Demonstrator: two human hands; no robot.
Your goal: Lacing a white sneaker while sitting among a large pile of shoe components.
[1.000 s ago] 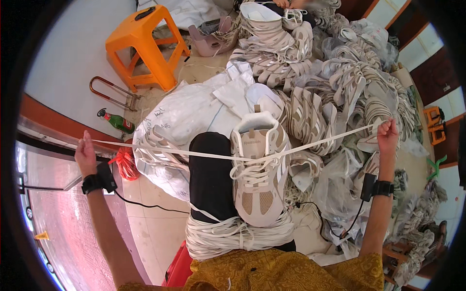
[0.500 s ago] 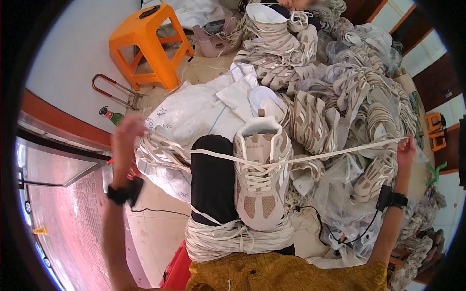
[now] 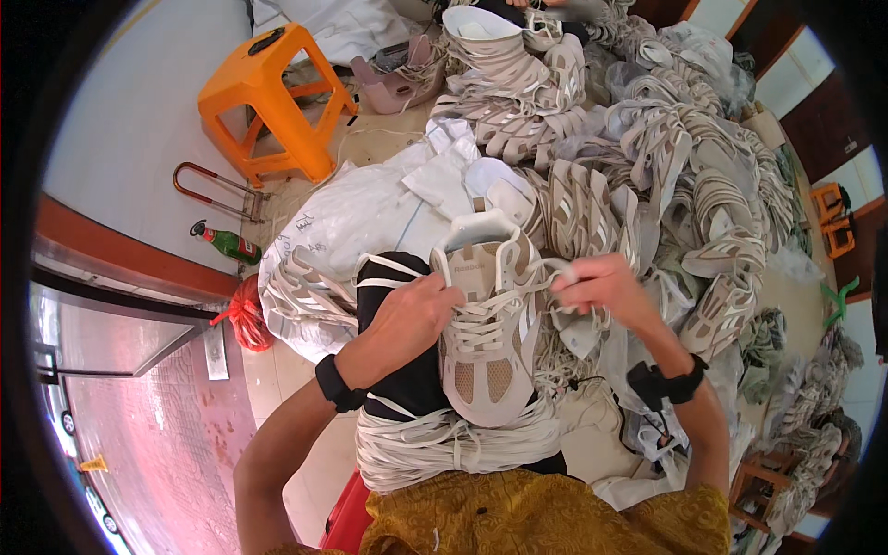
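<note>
A beige and white sneaker upper (image 3: pixel 483 370) lies toe toward me across my lap. White laces (image 3: pixel 479 326) cross its tongue through the eyelets. Closed fingers of my left hand (image 3: pixel 407 319) press at the left eyelet edge; what they pinch is hidden. Just right of the upper, my right hand (image 3: pixel 606 287) pinches a white shoelace (image 3: pixel 546 268) that loops up from the right eyelets. A thick bundle of white laces (image 3: pixel 416 450) is tied across my lap, below the sneaker's toe.
An orange stool (image 3: pixel 273 102) stands at the far left, with a green bottle (image 3: pixel 225 242) and a red plastic bag (image 3: pixel 248 314) nearer. A white sack (image 3: pixel 361 208) lies ahead. Stacked sneaker uppers (image 3: pixel 578 208) fill the right side. Another person's hand shows at the far top.
Both hands, spread wide apart before with a lace stretched across to the right hand, have come in to the sneaker. The lace is now slack and looped. The view has shifted slightly.
</note>
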